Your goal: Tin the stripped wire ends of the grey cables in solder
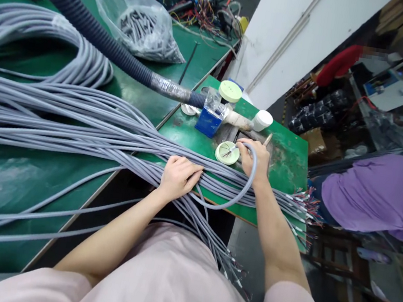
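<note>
My right hand (255,161) pinches a grey cable (246,190) near its end, and the cable bends back in a loop below the hand. The fanned, stripped wires at that end sit over a small pale green dish (227,153); whether they touch what is in it I cannot tell. Across a thick bundle of grey cables (114,125) lies my left hand (180,177), its fingers curled over the strands. The bundle runs over the green table to the right, where the stripped cable ends (308,207) show coloured wires.
A dark ribbed hose (125,54) reaches to a blue box (209,122). Behind stand a green lid (230,90) and a white cup (262,120). Coiled cable (86,60) and a plastic bag (141,21) lie at left. A person in purple (380,193) is at right.
</note>
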A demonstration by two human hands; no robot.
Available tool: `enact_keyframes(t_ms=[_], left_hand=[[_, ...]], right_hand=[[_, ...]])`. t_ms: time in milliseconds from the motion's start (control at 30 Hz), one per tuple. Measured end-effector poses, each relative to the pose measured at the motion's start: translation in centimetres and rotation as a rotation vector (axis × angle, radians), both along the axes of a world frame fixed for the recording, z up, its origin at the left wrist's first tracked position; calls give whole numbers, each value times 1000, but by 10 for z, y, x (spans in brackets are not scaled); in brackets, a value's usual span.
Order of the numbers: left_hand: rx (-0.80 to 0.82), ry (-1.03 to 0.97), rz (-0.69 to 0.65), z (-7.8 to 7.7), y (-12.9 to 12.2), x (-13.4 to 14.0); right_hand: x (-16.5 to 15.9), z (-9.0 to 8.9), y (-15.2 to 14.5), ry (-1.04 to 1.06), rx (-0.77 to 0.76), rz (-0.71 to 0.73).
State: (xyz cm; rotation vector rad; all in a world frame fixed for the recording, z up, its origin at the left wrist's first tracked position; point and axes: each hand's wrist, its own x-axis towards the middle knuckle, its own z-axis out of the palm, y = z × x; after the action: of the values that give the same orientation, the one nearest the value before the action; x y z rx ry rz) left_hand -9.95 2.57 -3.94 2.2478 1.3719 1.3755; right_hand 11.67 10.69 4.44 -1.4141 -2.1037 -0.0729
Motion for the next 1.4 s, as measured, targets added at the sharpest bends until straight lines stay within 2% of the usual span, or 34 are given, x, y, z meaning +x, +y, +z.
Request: enact_keyframes(t_ms=[167, 467, 633, 733, 833, 933, 1000, 1200, 1400], left_hand=[[7, 9, 15, 0, 0, 0], [166, 31, 42, 0, 1, 0], [195, 26, 49, -1, 2, 0], [192, 26, 49, -1, 2, 0], [184, 29, 49, -1, 2, 1], [183, 32, 52, -1, 2, 0], [185, 28, 56, -1, 2, 0], [178, 25, 69, -2, 2, 0], [185, 33, 74, -2, 2, 0]], right_hand=[[1, -5, 3, 12, -29, -20], [5, -14, 11, 14, 9, -33], [6, -17, 13, 21, 23, -21], [6, -10, 9, 14, 49, 7], [11, 4, 0, 23, 111, 16], [25, 17, -3, 32, 183, -34], [39, 19, 1, 34, 209, -87], [73, -1, 27, 64, 160, -212], [81, -16, 43, 44, 90, -234]])
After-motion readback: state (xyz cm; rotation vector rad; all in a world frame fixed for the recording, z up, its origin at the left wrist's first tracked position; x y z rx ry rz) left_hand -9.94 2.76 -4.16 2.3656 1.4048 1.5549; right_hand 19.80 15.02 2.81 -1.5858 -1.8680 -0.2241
